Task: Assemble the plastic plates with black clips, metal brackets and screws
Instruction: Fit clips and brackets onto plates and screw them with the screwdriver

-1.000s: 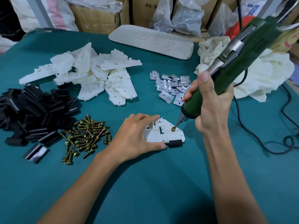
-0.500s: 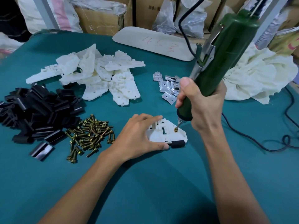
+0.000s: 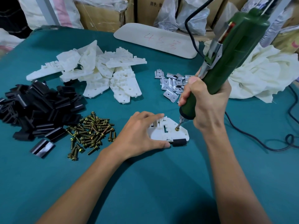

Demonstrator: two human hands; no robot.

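A white plastic plate (image 3: 169,133) lies on the teal table (image 3: 145,183) with a black clip (image 3: 179,142) fitted at its near right corner. My left hand (image 3: 137,134) holds the plate's left side, thumb along the near edge and fingers over the far edge. My right hand (image 3: 206,101) grips a green electric screwdriver (image 3: 229,59). Its bit stands on a brass screw (image 3: 176,129) seated in the plate. Left of the plate lie a pile of brass screws (image 3: 91,131), a heap of black clips (image 3: 37,109), spare white plates (image 3: 100,73) and metal brackets (image 3: 171,85).
A long white panel (image 3: 155,40) with red writing lies at the table's far edge. A crumpled white cloth (image 3: 258,73) sits at the right. The screwdriver's black cable (image 3: 258,141) loops over the table on the right. Boxes and bags stand behind the table.
The screwdriver has tilted more upright and swung left while its bit stayed on the screw. My left hand has kept its hold on the plate.
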